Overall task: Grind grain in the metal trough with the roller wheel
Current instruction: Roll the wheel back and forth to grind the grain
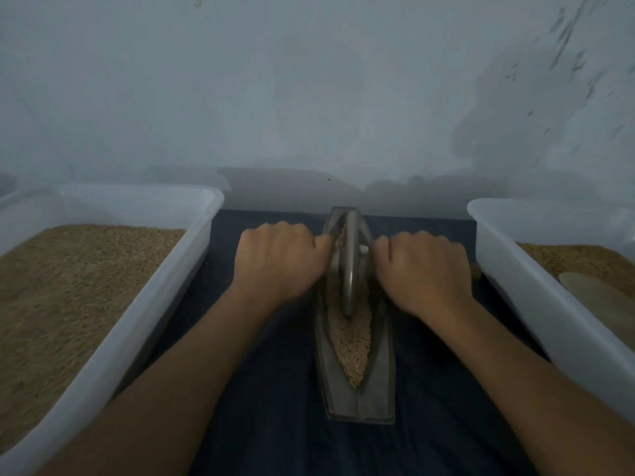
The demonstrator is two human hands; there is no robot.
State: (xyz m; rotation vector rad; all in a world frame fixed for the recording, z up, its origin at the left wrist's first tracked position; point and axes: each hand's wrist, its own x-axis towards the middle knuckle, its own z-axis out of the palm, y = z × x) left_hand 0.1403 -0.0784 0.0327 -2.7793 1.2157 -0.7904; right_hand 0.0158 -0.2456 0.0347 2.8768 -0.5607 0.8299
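Roller wheel (348, 266) stands in trough (357, 400) between gripping hands.

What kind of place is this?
Probably a small grain-grinding workspace: a metal trough with a roller wheel on a dark cloth, and white tubs of grain either side, against a plain wall.

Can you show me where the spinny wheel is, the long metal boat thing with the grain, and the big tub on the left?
Grey metal roller wheel (349, 269), head view, on its rim.
Long grey metal trough (357, 403), head view, on its bare near end.
White plastic tub of grain (165, 286), head view, on its right wall.
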